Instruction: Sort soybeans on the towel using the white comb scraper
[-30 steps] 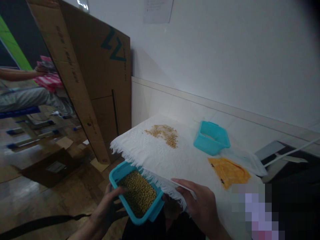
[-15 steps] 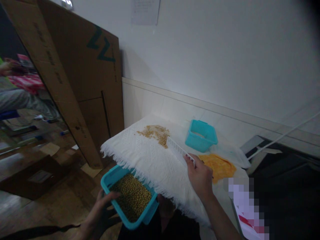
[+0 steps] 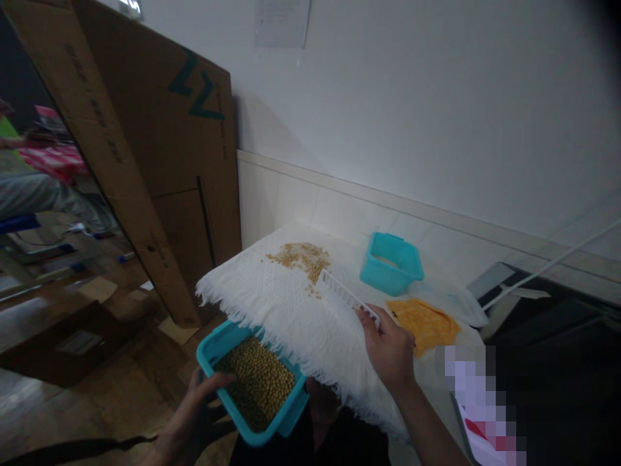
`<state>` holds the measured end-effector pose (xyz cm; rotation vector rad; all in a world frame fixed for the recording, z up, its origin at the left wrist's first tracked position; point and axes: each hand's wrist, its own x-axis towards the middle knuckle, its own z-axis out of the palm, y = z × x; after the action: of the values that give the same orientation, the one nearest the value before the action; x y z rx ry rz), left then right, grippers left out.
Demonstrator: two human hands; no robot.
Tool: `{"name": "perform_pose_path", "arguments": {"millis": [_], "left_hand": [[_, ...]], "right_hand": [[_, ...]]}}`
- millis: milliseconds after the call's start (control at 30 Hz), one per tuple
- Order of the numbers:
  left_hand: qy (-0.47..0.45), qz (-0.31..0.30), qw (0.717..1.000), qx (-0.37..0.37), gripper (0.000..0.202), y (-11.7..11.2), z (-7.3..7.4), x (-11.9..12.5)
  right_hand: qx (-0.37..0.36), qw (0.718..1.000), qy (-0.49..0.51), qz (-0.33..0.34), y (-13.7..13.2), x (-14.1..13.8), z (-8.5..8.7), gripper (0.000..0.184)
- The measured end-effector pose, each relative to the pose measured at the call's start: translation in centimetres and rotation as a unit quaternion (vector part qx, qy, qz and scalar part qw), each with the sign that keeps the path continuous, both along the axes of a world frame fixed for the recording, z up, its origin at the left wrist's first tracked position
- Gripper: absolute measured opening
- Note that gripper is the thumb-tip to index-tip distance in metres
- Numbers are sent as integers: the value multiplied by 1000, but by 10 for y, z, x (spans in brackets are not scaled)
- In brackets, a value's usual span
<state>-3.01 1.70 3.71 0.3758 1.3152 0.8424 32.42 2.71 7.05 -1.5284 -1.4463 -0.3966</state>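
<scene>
My left hand [image 3: 204,404] grips the near-left rim of a teal plastic tub [image 3: 252,437], its thumb over the edge. Soybeans [image 3: 264,378] fill much of that tub, which sits just below the fringed edge of a white cloth [image 3: 272,310]. In my right hand [image 3: 388,346] is a white slotted plastic strip [image 3: 347,294], held by one end. Its far end lies on the cloth beside a spread of loose soybeans [image 3: 303,255] mixed with pale grains. A few beans lie apart on the near side of the spread.
A second teal tub [image 3: 391,268] stands at the back right, with an orange cloth [image 3: 427,323] in front of it and a clear lid [image 3: 451,301] beside it. A tall cardboard box [image 3: 189,162] borders the left. Another person's leg [image 3: 48,191] shows at far left.
The white strip has shifted slightly toward me and turned so its slotted side shows more. Several beans have come away from the spread toward the near edge. My left hand and its tub hold still.
</scene>
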Motion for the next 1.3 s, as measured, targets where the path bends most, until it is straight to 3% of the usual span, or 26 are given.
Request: {"name": "perform_pose_path", "arguments": {"millis": [267, 433, 833, 1067, 1300], "left_hand": [[10, -3, 1000, 15, 69, -2, -1, 2], [12, 2, 1000, 11, 74, -1, -4, 1], [15, 2, 1000, 23, 69, 0, 0, 2], [5, -10, 1000, 21, 75, 2, -4, -1], [-6, -17, 1000, 22, 75, 2, -4, -3]], "right_hand": [[18, 999, -31, 5, -11, -7, 8, 68], [22, 999, -41, 22, -13, -14, 14, 69], [7, 996, -31, 86, -2, -20, 18, 65], [-32, 986, 14, 164, 3, -19, 13, 43], [-14, 974, 64, 217, 2, -30, 14, 29]]}}
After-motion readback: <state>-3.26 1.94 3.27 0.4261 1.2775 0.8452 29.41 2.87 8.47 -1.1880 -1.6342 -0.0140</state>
